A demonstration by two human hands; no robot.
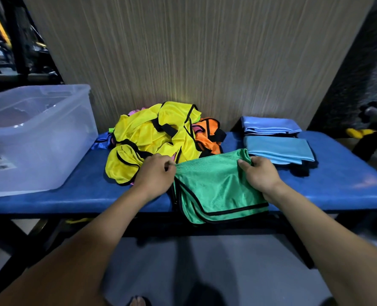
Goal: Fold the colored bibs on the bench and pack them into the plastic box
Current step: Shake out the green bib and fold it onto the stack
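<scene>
Green bib (pixel 214 186) pinched at both top corners, draped over the near edge of the desk (pixel 83 191).

Left hand (pixel 155 173) and right hand (pixel 259 175) each hold a corner, with the bib stretched between them (black trim hanging off the edge). Just beyond the left hand is the yellow and orange bib pile (pixel 156 138); past the right hand, folded blue bibs (pixel 278 140). Plastic box (pixel 35 138) sits well off to the left hand's outer side.

Bare bench (pixel 77 191) — between box (pixel 39 138) and pile (pixel 156 138)

The blue padded counter (pixel 348 186) carries a clear plastic box (pixel 37 138) at its left end, a heap of unfolded bibs (pixel 156 138), a green bib (pixel 214 186) and folded light-blue bibs (pixel 278 146).
</scene>
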